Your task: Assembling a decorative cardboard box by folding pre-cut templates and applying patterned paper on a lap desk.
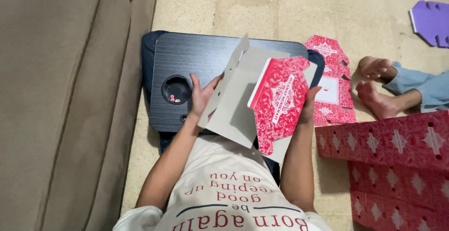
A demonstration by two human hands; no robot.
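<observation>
A flat die-cut cardboard box blank (pixel 276 101), red patterned outside and grey inside, is held half folded over a dark lap table (pixel 196 58). My left hand (pixel 202 95) grips its grey left panel at the edge. My right hand (pixel 309 103) holds the red patterned flap on the right side. The blank's grey inner face is turned up toward me, with one red panel folded over it.
A brown sofa (pixel 61 95) fills the left. More red box blanks (pixel 334 83) lie on the tiled floor beside the table, and a stack of red sheets (pixel 397 165) sits at right. Another person's bare feet (pixel 376 83) rest nearby. A purple piece (pixel 430 22) lies far right.
</observation>
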